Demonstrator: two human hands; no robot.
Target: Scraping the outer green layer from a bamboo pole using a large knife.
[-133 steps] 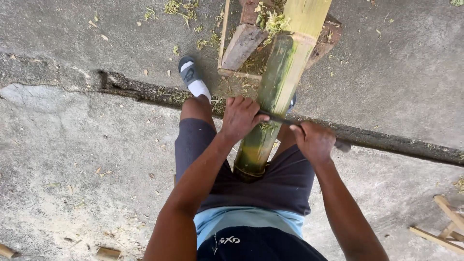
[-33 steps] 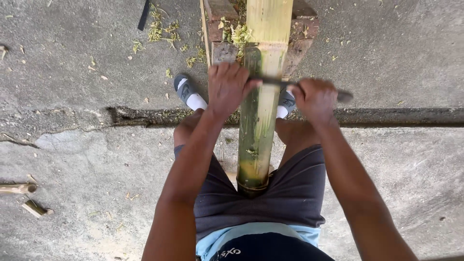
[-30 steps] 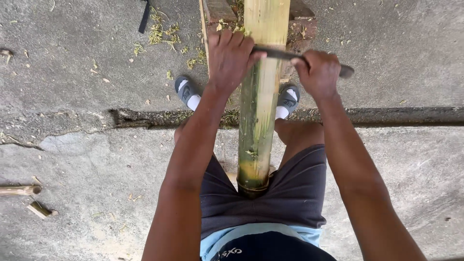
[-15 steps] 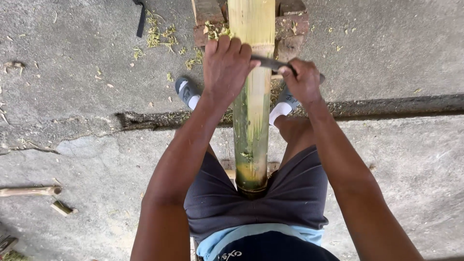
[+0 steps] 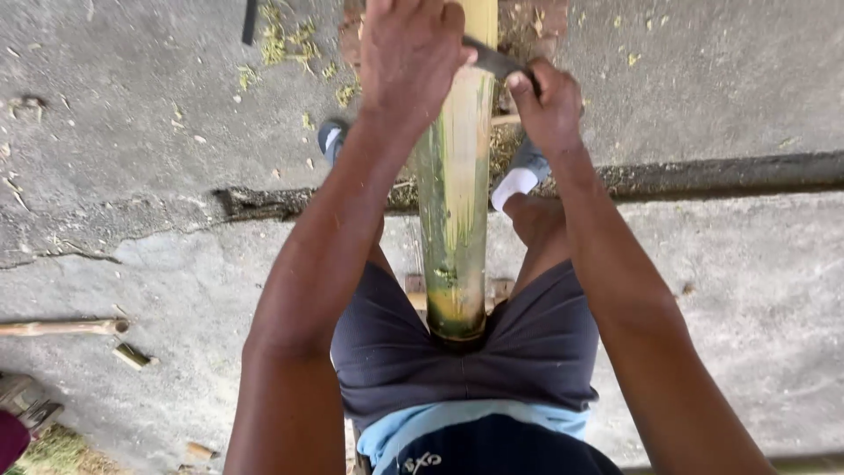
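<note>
Nearest the camera, the person's dark shorts (image 5: 527, 361) and a light blue waistband frame the lower end of a bamboo pole (image 5: 455, 220). The pole runs away from the body between the 2 thighs, its cut end resting just at the shorts. The lower stretch of the pole is green; the upper stretch is pale yellow where the skin is shaved off.

Further along, both arms extend over the pole. The left hand (image 5: 409, 53) is closed over the left side of the pole near the top edge of the view, fingers curled around 1 end of a dark blade (image 5: 494, 60). The right hand (image 5: 549, 105) is clenched around the other end of the blade, just right of the pole. The blade lies across the pole between the 2 hands.

Below the hands, 2 grey shoes (image 5: 331, 141) with white socks stand on the concrete floor (image 5: 132, 158) on either side of the pole. A dark groove (image 5: 703, 176) crosses the floor. Green shavings (image 5: 286, 40) lie scattered beyond. At left, a thin stick (image 5: 61, 327) rests on the floor.
</note>
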